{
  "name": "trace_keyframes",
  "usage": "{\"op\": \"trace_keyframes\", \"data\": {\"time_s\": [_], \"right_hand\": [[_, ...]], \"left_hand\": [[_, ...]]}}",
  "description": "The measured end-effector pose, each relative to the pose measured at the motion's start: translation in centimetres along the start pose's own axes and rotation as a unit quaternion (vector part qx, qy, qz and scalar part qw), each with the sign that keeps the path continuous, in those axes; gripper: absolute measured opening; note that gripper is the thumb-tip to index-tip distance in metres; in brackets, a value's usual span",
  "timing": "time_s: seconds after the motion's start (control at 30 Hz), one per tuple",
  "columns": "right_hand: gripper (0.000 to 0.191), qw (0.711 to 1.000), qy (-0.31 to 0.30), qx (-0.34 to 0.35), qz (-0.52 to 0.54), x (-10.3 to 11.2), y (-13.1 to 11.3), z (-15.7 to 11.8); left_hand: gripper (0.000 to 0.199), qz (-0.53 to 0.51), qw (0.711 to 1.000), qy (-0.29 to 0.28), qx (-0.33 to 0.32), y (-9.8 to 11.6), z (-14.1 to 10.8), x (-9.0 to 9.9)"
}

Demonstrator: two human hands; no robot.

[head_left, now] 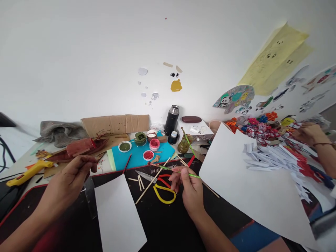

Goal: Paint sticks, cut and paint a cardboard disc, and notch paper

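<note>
My right hand (191, 192) grips a thin green paintbrush (172, 169) between thumb and fingers, its reddish tip pointing left toward the paint pots. My left hand (67, 182) is raised at the left with its fingertips pinched together; whatever they hold, if anything, I cannot make out. Behind that hand rests a red-brown model boat (80, 147) with a rounded cabin. Scissors (165, 196) with yellow and red handles lie under and left of my right hand. Red paint (148, 155) and green paint (125, 146) sit in round lids on a blue sheet (133, 162).
White paper (118, 213) lies on the dark mat, a larger sheet (241, 178) at right. A cloudy jar (183, 144) holds another brush. A black flask (172, 120) and yellow glue gun (28, 173) stand or lie farther off. Another person's hand (307, 133) works at far right.
</note>
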State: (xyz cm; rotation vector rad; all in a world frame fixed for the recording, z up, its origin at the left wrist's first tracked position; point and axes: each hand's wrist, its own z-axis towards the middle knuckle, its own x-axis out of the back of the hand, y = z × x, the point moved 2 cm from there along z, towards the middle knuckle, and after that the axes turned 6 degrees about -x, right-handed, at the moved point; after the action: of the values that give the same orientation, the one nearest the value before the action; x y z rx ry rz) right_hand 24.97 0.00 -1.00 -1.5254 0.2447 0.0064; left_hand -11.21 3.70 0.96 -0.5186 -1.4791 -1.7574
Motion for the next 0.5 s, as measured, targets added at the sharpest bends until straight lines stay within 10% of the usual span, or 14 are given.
{"op": "trace_keyframes", "data": {"time_s": [0.5], "right_hand": [[0.061, 1.000, -0.013, -0.026, 0.005, -0.7, 0.0, -0.4]], "left_hand": [[0.067, -0.008, 0.997, -0.078, -0.008, 1.3, -1.8, -0.7]]}}
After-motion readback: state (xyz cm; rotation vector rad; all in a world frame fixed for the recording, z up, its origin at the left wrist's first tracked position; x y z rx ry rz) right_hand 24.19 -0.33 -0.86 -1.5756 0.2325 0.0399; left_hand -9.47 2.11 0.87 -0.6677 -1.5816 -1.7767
